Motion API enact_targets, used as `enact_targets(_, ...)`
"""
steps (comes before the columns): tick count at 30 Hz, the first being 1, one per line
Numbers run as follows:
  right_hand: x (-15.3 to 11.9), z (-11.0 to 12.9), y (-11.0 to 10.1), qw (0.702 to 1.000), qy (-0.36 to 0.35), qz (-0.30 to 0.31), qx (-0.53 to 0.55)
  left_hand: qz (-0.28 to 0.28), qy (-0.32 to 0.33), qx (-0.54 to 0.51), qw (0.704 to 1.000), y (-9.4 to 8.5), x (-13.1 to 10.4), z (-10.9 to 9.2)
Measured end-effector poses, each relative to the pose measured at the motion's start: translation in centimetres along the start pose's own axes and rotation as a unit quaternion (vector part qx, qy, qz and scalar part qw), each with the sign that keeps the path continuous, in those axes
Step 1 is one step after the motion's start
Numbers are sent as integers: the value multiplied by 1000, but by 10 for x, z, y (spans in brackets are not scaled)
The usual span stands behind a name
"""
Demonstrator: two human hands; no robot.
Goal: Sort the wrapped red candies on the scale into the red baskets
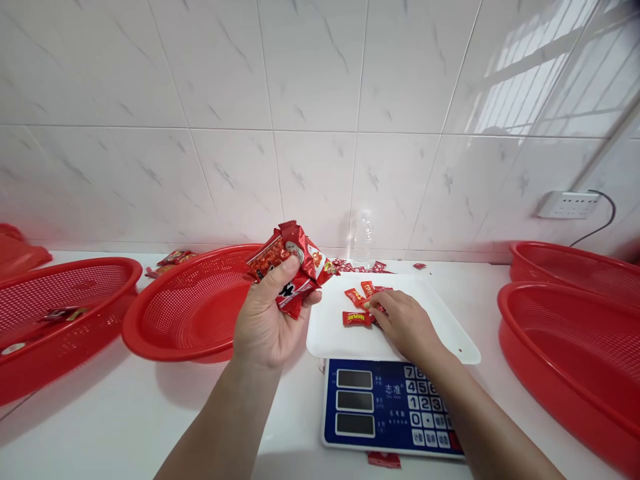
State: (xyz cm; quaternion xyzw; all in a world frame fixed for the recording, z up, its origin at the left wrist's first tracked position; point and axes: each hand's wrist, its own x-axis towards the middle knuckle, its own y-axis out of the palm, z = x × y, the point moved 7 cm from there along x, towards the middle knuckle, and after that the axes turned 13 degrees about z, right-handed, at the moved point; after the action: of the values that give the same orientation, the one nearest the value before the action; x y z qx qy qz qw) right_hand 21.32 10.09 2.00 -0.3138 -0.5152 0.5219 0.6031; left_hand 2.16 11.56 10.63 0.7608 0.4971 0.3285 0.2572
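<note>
Several red snack packets (303, 257) are bunched in my left hand (273, 320), its thumb pressed over them, held up in front of the wall. My right hand (403, 320) reaches onto the white tray (325, 343) of a digital scale. Its fingers are curled down at a small pile of red wrapped sweets (357, 319), and the fingertips partly hide the ones beneath. Whether a sweet is gripped there I cannot make out. Below the tray, the blue scale panel (380, 407) shows dark displays and a keypad, partly covered by my right forearm.
Red perforated baskets stand at left (125, 273), centre left (193, 320) and right (565, 347). Behind the tray are a clear bottle (363, 237) and scattered small red packets (377, 266). A socket strip (567, 205) with a cable is on the tiled wall.
</note>
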Motion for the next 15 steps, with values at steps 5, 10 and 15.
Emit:
enact_targets(5,-5,5,-8,1000,-5,-7,29,11,2,7,1000,1,0,1)
enact_targets(10,-25,9,-47,974,18,-20,227,20,5,2,1000,0,-1,1)
enact_targets(15,-43,18,-71,960,8,40,277,33,-2,2,999,1,-1,4)
